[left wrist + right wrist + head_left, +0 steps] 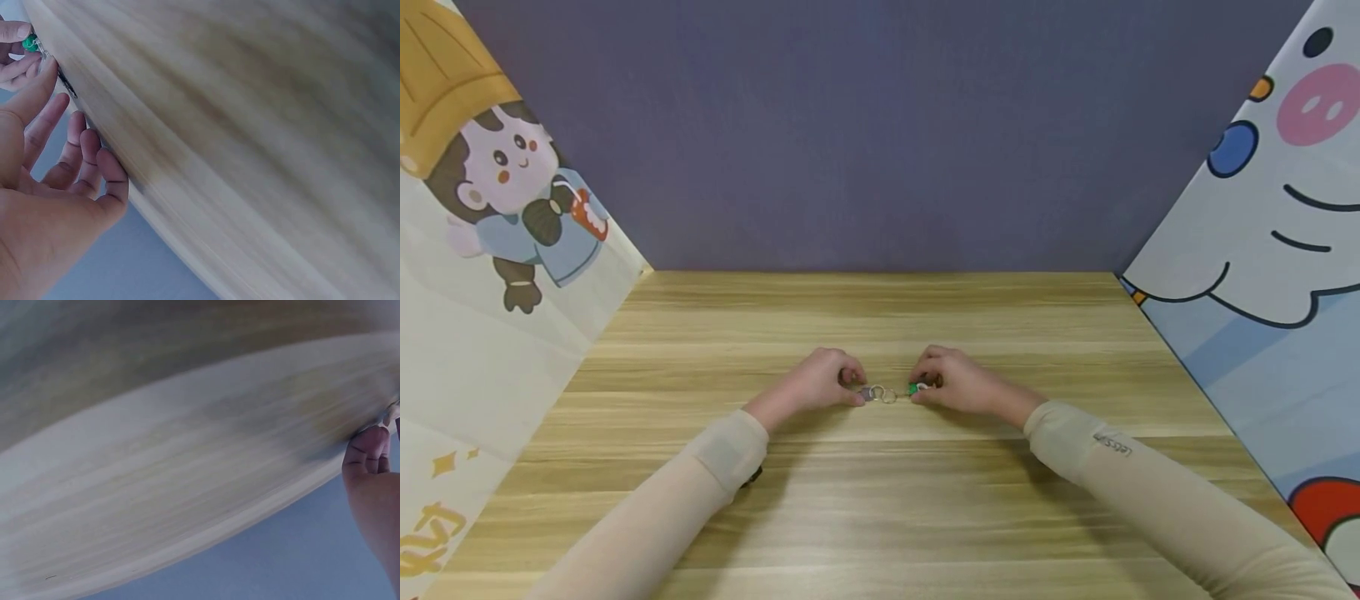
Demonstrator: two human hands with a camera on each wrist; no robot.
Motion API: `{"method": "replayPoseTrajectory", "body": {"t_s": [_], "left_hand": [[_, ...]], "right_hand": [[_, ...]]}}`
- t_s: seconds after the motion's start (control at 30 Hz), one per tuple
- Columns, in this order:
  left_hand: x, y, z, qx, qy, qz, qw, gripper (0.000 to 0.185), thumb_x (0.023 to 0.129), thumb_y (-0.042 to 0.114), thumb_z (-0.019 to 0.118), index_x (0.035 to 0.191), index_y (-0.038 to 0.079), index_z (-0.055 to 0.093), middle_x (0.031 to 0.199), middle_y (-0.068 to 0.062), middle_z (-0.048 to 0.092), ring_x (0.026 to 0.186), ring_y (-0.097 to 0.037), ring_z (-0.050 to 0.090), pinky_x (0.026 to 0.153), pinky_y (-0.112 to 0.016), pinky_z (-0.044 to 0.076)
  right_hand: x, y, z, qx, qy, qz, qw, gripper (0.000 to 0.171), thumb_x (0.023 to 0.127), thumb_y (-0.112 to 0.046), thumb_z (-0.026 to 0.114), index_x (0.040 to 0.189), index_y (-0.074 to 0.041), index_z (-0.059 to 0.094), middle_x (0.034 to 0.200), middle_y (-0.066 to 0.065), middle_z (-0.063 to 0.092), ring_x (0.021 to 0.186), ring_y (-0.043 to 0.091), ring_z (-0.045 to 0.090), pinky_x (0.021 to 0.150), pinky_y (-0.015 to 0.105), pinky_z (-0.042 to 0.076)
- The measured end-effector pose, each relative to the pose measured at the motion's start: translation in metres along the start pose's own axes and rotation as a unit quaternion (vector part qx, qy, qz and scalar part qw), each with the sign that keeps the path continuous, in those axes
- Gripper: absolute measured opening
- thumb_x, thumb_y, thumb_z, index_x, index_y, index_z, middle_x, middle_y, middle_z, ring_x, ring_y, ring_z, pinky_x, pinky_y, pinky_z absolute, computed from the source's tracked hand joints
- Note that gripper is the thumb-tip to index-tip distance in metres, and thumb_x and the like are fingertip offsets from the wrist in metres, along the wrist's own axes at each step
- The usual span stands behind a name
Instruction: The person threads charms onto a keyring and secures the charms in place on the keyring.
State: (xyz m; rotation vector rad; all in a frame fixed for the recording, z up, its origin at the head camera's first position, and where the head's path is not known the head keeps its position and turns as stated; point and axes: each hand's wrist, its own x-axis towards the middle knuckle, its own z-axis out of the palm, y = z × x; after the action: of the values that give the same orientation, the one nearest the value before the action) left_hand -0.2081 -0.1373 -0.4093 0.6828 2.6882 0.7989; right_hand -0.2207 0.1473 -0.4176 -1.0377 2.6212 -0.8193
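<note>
A keychain (889, 397) with two linked metal rings lies low over the wooden table between the hands. At its left end is a small grey tag (867, 393), and at its right end a green and white charm (913, 389). My right hand (955, 382) pinches the charm; in the left wrist view the green part (30, 42) shows between thumb and fingers. My left hand (822, 380) has its thumb tip right at the grey tag. Its thumb and index fingertip stand apart, the other fingers loosely bent, in the left wrist view.
The wooden tabletop (880, 500) reaches back to a plain purple-grey panel (880, 133). Printed cartoon panels stand at the left (482, 333) and right (1240, 358) sides. A small dark object (752, 477) shows beside the left sleeve.
</note>
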Motion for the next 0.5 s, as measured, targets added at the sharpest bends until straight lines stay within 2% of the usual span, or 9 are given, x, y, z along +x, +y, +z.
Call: {"method": "replayPoseTrajectory", "body": {"t_s": [0.2,0.5], "left_hand": [[0.0006,0.0003,-0.0002,0.010,0.001,0.005,0.9999,0.023,0.088,0.023,0.089,0.107,0.013,0.080,0.093,0.000,0.069,0.090,-0.015,0.060,0.088,-0.036,0.053],[0.0014,-0.0013,-0.0005,0.007,-0.009,0.012,0.9999,0.010,0.090,0.019,0.086,0.100,0.018,0.081,0.090,0.002,0.069,0.087,-0.014,0.058,0.085,-0.033,0.051]], "right_hand": [[0.0012,0.0015,-0.0009,-0.001,0.001,-0.003,1.000,0.023,0.096,-0.025,0.082,0.115,-0.012,0.079,0.113,0.003,0.067,0.099,0.015,0.068,0.086,0.031,0.060],[0.0011,0.0015,-0.0016,-0.005,0.002,-0.005,1.000,0.015,0.095,-0.021,0.083,0.107,-0.013,0.080,0.111,0.003,0.066,0.094,0.013,0.064,0.082,0.028,0.057]]}}
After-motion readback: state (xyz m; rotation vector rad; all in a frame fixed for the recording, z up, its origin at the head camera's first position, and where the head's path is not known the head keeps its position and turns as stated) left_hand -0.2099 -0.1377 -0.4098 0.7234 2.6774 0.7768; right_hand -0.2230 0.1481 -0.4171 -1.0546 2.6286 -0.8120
